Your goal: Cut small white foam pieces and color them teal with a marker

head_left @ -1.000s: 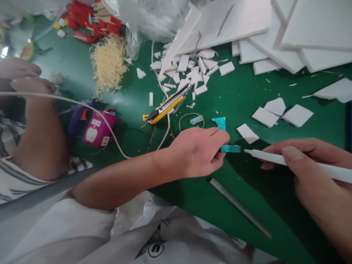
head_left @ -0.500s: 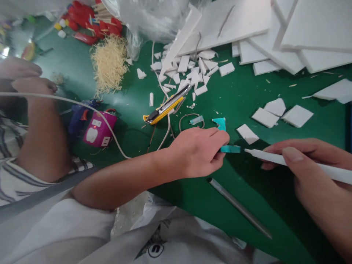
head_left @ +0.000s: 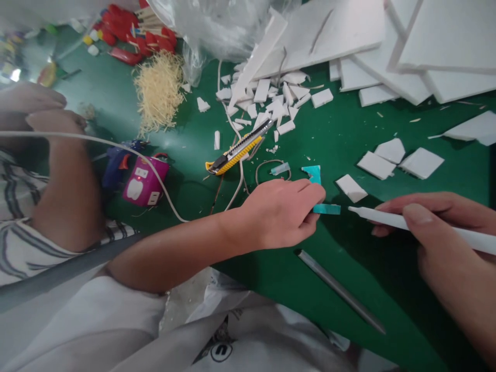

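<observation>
My left hand (head_left: 281,214) is closed, pinching a narrow teal strip (head_left: 327,209) that sticks out to the right of the fingertips. Behind the fingers shows a notched teal piece (head_left: 314,174); whether it joins the strip is hidden. In my right hand (head_left: 442,227) is a white pen-shaped stick (head_left: 387,218), its narrow tip pointing left, a small gap from the strip's end. A small white foam block (head_left: 351,187) lies just beyond the tip. Below my hands a grey metal tube (head_left: 341,292) rests on the green table (head_left: 267,276).
A yellow utility knife (head_left: 239,150) lies by white foam scraps (head_left: 277,106). Foam sheets (head_left: 445,36) are stacked at the back right. On the left are a magenta power adapter (head_left: 145,181), a white cable (head_left: 85,135), pale shreds (head_left: 158,93) and another person's arm (head_left: 64,181).
The whole scene has shifted slightly to the right in view. Both hands keep their holds, and the stick's tip stays just short of the teal strip.
</observation>
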A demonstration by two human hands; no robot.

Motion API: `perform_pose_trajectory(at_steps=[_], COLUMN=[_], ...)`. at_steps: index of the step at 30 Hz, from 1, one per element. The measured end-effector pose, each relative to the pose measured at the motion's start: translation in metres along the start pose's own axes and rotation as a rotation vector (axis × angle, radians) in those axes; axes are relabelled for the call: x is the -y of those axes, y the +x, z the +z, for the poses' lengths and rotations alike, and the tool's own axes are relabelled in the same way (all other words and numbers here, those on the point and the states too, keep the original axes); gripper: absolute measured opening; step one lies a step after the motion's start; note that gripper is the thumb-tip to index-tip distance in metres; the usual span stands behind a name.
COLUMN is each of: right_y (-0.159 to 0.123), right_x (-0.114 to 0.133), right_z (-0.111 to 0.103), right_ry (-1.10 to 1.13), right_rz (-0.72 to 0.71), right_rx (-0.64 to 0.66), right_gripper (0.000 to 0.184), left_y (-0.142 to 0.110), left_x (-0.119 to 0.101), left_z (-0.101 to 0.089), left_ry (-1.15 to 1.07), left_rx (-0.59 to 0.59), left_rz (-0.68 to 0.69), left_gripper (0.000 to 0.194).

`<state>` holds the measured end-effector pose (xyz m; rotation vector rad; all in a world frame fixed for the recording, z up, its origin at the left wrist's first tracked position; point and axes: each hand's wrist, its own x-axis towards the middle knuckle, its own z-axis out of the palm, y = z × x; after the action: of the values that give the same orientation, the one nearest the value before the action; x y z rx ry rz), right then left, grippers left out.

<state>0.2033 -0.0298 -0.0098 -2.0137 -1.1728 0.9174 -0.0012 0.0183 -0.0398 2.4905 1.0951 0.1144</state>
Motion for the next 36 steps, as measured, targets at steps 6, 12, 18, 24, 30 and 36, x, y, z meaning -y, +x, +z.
perform_pose_trajectory(at_steps=[6,12,18,24,30,36], right_y=[0.001,0.003,0.005,0.003,0.003,0.013], right_x=[0.001,-0.002,-0.001,-0.004,-0.007,-0.012], right_z=[-0.003,0.0,-0.001,-0.003,-0.003,-0.002], right_ry=[0.03,0.028,0.066,0.064,-0.027,-0.365], right_rz=[0.026,-0.021,-0.053,-0.044,-0.144,-0.505], right_rx=[0.025,0.01,0.035,-0.061,-0.213,-0.012], right_gripper=[0.012,0.011,0.011,0.014,0.028,0.017], left_y=[0.001,-0.001,0.001,0.001,0.0,0.0], left_x=[0.0,0.002,0.003,0.005,0.006,0.006], left_z=[-0.002,0.0,-0.001,-0.001,-0.001,-0.001], left_ry=[0.014,0.021,0.001,-0.001,-0.03,-0.012], left_rx=[0.014,-0.02,-0.017,-0.034,-0.063,-0.071], left_rz=[0.0,0.027,0.03,0.043,0.059,0.056], left_gripper=[0.013,0.013,0.013,0.009,0.01,0.011])
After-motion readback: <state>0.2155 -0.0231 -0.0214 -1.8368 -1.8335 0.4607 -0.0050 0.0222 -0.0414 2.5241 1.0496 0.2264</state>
